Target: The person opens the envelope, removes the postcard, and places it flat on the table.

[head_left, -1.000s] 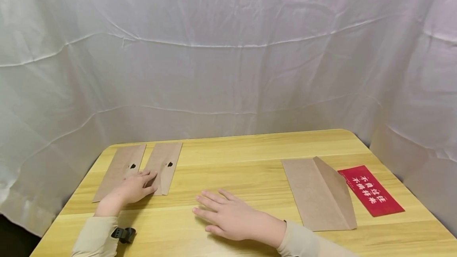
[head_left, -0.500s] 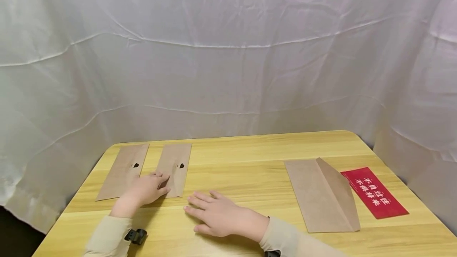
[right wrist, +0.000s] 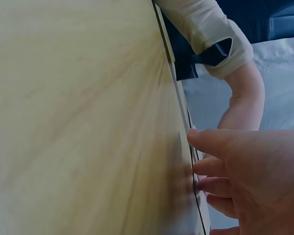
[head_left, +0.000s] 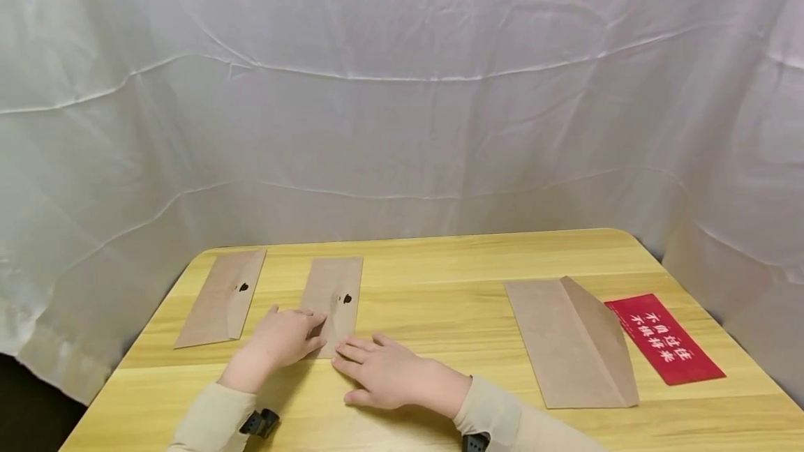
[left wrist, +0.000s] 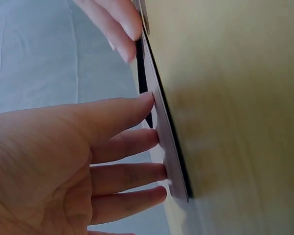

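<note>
A brown paper envelope (head_left: 331,277) with a small black mark on its flap lies left of the table's middle. My left hand (head_left: 281,342) rests its fingertips on the envelope's left part; the left wrist view shows the thumb and nearly straight fingers (left wrist: 127,172) pressing its surface. Low and palm down, my right hand (head_left: 394,374) has its fingertips at the envelope's near right corner. Its fingers are extended and grip nothing. Farther left lies a second brown envelope (head_left: 216,302) with the same mark.
On the right lies a larger-looking brown envelope (head_left: 553,347) with its flap unfolded. Beside it is a red card (head_left: 666,340) with white characters. Pale curtains (head_left: 402,138) hang behind the yellow wooden table (head_left: 452,270).
My left hand has slid the middle envelope rightward, away from the far left one and straighter to the view. My right hand has shifted slightly left and now meets the envelope's near corner.
</note>
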Tool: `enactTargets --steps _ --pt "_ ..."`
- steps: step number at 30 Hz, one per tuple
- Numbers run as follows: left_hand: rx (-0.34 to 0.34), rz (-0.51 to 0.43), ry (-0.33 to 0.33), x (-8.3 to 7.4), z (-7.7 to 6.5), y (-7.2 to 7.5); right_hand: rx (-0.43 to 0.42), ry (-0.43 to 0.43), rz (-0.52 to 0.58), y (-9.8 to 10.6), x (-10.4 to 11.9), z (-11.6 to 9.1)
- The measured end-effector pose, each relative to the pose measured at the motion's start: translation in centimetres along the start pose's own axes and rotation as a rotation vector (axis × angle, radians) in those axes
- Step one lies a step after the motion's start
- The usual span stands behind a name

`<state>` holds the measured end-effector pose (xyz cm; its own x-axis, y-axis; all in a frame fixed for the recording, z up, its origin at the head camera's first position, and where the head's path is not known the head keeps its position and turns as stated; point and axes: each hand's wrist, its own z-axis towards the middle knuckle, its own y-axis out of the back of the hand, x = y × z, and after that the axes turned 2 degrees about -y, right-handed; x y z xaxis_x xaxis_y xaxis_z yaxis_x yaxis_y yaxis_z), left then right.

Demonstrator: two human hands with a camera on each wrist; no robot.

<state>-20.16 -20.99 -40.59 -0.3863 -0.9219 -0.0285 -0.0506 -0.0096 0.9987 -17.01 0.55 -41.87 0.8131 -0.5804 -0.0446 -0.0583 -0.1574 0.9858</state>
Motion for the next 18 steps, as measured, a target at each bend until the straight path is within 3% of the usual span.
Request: enactTargets --steps 5,18 --pt "0.007 0.009 0.002 -0.7 -0.2 0.3 -0.006 0.003 0.015 0.0 -0.3 -0.4" --pt "0.086 -0.134 -0.013 -0.1 -0.1 0.2 -0.033 0.061 0.032 0.2 -1.3 -3.4"
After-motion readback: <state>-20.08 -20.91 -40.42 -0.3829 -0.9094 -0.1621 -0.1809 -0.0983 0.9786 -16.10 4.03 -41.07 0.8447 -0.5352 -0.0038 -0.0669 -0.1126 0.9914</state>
